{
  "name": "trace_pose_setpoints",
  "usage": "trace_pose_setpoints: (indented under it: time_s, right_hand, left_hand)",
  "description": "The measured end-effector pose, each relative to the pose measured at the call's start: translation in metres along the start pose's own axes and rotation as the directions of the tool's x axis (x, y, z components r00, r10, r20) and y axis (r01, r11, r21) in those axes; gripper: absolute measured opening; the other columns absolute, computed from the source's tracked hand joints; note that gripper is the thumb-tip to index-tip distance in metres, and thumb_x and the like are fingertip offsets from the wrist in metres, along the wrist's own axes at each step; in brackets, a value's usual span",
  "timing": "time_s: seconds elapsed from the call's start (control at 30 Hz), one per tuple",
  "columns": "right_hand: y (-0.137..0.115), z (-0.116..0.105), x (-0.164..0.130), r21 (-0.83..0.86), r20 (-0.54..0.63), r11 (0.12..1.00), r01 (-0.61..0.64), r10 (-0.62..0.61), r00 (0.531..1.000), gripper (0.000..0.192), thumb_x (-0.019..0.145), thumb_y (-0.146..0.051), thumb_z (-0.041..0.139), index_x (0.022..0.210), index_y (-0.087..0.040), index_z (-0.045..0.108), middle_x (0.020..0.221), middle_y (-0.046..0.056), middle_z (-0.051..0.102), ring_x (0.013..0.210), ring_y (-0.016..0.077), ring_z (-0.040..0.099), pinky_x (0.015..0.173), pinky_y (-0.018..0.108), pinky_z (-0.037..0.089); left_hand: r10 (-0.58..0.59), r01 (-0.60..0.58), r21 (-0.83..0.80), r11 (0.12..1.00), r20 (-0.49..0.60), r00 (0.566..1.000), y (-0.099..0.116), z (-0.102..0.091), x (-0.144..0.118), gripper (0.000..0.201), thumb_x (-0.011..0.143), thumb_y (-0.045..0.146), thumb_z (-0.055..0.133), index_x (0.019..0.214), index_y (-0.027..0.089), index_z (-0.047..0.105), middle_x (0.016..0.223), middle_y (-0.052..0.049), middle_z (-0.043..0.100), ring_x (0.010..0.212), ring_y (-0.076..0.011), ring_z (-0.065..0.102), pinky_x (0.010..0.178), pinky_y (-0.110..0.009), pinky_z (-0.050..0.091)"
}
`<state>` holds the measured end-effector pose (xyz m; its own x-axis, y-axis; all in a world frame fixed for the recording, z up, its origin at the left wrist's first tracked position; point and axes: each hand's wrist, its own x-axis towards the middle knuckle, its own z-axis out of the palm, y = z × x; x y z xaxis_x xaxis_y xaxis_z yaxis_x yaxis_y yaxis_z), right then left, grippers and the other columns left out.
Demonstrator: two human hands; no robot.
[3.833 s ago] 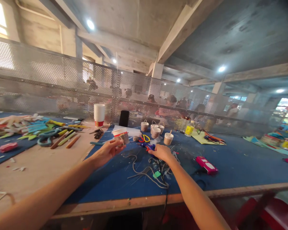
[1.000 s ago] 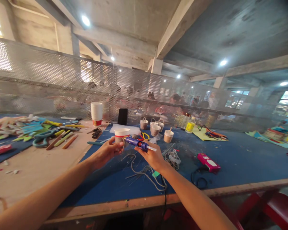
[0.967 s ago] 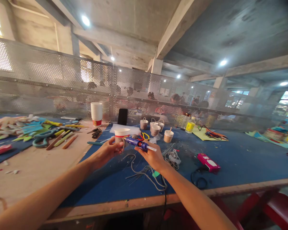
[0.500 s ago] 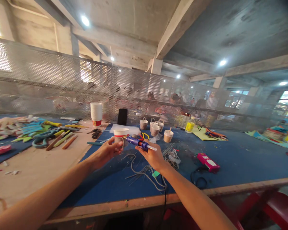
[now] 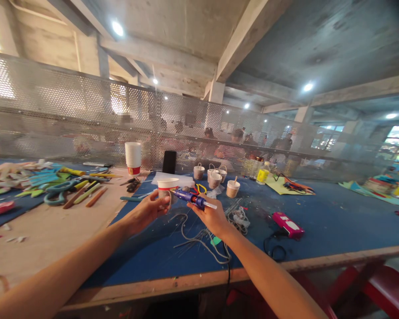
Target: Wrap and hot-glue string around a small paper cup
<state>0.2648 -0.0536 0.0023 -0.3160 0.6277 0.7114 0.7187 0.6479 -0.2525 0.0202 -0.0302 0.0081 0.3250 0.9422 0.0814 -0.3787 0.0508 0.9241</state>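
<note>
My left hand [image 5: 153, 207] is closed around the lower part of a paper cup [image 5: 168, 182], white with a red band. A strand of grey cord [image 5: 170, 201] hangs by the cup at my fingertips. In my right hand [image 5: 213, 216] is a blue hot glue gun [image 5: 190, 197], a clear glue stick jutting from its back end. The gun's nozzle points left and sits at the cup's side; whether it touches cannot be made out. Below the hands, loose grey cord [image 5: 199, 239] lies curled on the blue table mat.
Behind stand several small cord-wrapped cups [image 5: 214, 179], a stack of paper cups [image 5: 133, 157] and a black phone [image 5: 169, 162]. Scissors [image 5: 61, 190] and clay tools lie left. A pink device [image 5: 288, 225] with a black cable lies right. A perforated metal screen [image 5: 86, 110] borders the table's back.
Both hands, the cup and the glue gun hold almost the same position. Beyond the screen, people have shifted slightly.
</note>
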Motion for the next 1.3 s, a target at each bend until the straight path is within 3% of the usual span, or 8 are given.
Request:
trace_pose_setpoints:
  time_s: [0.37, 0.9, 1.3]
  right_hand:
    - [-0.0032, -0.0015, 0.0009, -0.074, -0.047, 0.997, 0.03, -0.033, 0.998, 0.035, 0.099, -0.052, 0.053, 0.093, -0.019, 0.063, 0.077, 0.005, 0.072, 0.066, 0.0184, 0.068, 0.059, 0.025, 0.043]
    - [-0.0035, -0.003, 0.0017, -0.078, -0.037, 0.997, 0.006, -0.009, 0.999, 0.036, 0.101, -0.049, 0.048, 0.091, -0.019, 0.063, 0.076, 0.006, 0.073, 0.066, 0.0192, 0.067, 0.058, 0.027, 0.044]
    - [-0.0005, -0.0023, 0.0016, -0.128, -0.061, 0.992, 0.009, -0.017, 0.998, 0.036, 0.101, -0.05, 0.047, 0.091, -0.019, 0.062, 0.075, 0.006, 0.072, 0.064, 0.0192, 0.067, 0.057, 0.027, 0.043]
  left_hand:
    - [0.006, -0.006, -0.011, 1.0, 0.008, 1.0, -0.0025, -0.0022, 0.0018, 0.034, 0.075, 0.017, 0.084, 0.106, 0.017, 0.071, 0.083, 0.0, 0.068, 0.064, -0.0074, 0.064, 0.067, -0.017, 0.055]
    - [-0.004, 0.004, -0.046, 0.999, 0.0, 1.0, -0.005, -0.0075, 0.0059, 0.037, 0.076, 0.014, 0.083, 0.111, 0.016, 0.072, 0.086, -0.001, 0.07, 0.065, -0.008, 0.066, 0.066, -0.017, 0.057]
    - [-0.01, 0.01, -0.059, 0.998, 0.0, 1.0, -0.0004, -0.0018, 0.0017, 0.037, 0.075, 0.013, 0.084, 0.11, 0.015, 0.072, 0.079, 0.001, 0.068, 0.06, -0.007, 0.063, 0.061, -0.015, 0.056]
